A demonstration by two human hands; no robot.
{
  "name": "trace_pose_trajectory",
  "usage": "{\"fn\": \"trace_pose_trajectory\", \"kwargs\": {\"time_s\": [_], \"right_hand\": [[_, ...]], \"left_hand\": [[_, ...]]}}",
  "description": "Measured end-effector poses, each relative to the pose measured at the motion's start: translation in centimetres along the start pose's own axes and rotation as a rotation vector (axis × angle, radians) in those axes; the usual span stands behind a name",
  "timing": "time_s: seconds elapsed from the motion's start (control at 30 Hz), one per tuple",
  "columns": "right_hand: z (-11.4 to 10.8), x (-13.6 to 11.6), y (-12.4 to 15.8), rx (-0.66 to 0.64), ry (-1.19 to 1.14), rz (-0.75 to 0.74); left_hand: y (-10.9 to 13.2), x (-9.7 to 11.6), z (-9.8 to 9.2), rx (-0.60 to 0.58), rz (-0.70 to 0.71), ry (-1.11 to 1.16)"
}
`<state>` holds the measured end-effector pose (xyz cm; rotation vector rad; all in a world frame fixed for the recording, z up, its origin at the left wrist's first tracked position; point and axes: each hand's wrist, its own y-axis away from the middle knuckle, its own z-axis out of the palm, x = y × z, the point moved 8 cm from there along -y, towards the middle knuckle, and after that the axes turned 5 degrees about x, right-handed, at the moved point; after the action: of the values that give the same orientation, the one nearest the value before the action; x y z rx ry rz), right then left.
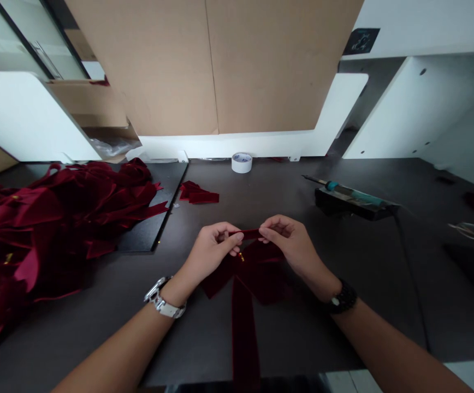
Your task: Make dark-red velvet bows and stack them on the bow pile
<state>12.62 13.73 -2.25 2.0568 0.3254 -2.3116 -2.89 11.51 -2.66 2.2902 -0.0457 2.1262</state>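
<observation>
A dark red velvet ribbon bow (257, 273) lies on the dark table (343, 295) in front of me, its long tail running toward the near edge. My left hand (214, 245) pinches the left end of a narrow red strip (250, 233) above the bow's centre. My right hand (286, 240) pinches the strip's right end. Both hands are closed on that strip, fingers curled. A small gold bit (241, 255) shows at the bow's knot. A silver watch sits on my left wrist, a black one on my right.
A big heap of red velvet ribbon pieces (48, 218) covers the left side. A few red scraps (198, 194) lie further back. A white tape roll (242, 162) stands at the rear. A teal-handled soldering iron on its black stand (351, 199) is at the right.
</observation>
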Motion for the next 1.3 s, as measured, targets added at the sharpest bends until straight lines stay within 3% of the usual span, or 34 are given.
{"fn": "trace_pose_trajectory", "kwargs": {"time_s": [0.17, 0.3, 0.53, 0.63, 0.73, 1.03, 1.1, 1.2, 1.3], "right_hand": [[2.9, 0.7, 1.2, -0.135, -0.127, 0.024], [3.3, 1.1, 1.4, -0.084, -0.056, -0.029], [3.8, 3.1, 1.2, -0.169, -0.365, 0.180], [4.3, 2.9, 1.4, -0.208, -0.468, 0.236], [4.3, 2.7, 1.4, -0.177, -0.441, 0.176], [2.9, 2.6, 0.9, -0.022, -0.287, 0.156], [1.9, 2.1, 0.5, 0.004, -0.270, 0.148], [-0.1, 1.3, -0.4, 0.034, -0.252, 0.129], [-1.3, 0.0, -0.9, -0.034, -0.182, 0.081]], "left_hand": [[0.9, 0.1, 1.3, 0.020, -0.004, 0.122], [1.3, 0.3, 2.2, 0.009, 0.027, 0.128], [1.4, 0.4, 2.3, -0.002, 0.033, 0.148], [1.2, 0.4, 1.3, 0.068, 0.045, 0.160], [1.1, 0.5, 0.4, 0.127, 0.059, 0.139], [1.3, 1.2, 0.8, 0.107, 0.177, -0.082], [1.3, 1.7, 0.7, 0.053, 0.239, -0.238], [1.4, 2.0, 1.2, -0.150, 0.363, -0.602], [1.5, 1.1, 1.6, -0.328, 0.401, -0.848]]}}
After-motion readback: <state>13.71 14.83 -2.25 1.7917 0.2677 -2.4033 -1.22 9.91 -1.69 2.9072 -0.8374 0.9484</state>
